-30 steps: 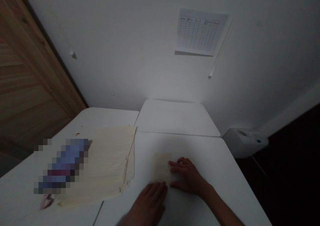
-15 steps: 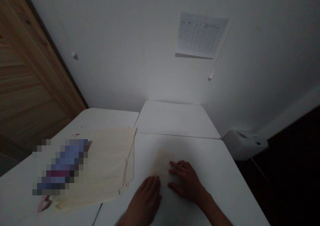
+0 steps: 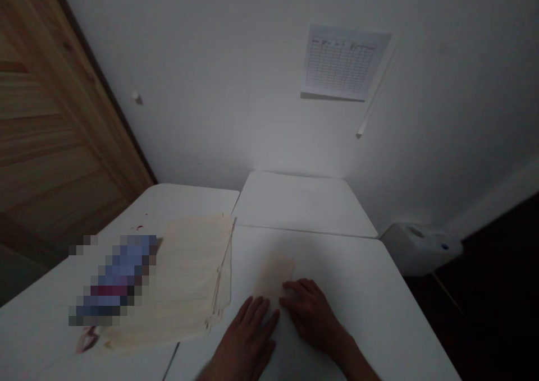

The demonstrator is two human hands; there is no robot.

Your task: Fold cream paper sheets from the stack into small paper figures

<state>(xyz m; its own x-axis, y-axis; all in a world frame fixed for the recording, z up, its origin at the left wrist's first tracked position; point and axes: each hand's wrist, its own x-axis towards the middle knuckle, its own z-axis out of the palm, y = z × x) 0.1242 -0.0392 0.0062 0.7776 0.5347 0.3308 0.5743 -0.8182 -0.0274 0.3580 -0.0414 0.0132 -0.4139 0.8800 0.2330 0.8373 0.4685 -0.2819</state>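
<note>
A small, pale cream sheet (image 3: 275, 270) lies flat on the white table; I cannot tell whether it is thin cloth or paper. My left hand (image 3: 250, 333) rests palm down at its near left edge, fingers stretched out and the thumb side apart. Across from it, my right hand (image 3: 311, 313) touches the near right part of the sheet with bent, slightly spread fingers. The two hands are close together but do not touch. Part of the near edge is hidden by the fingers.
To the left lies a stack of cream cloth pieces (image 3: 189, 280) with a blurred-out blue item (image 3: 126, 266) on it. A small crumpled pinkish scrap (image 3: 87, 339) sits beside the stack. A white plastic container (image 3: 421, 252) stands beyond the table's right edge. A printed sheet (image 3: 345, 61) hangs on the wall.
My right hand has slid nearer to me along the sheet, its fingers now lower. The fingers of my left hand have spread a little. The view has shifted slightly.
</note>
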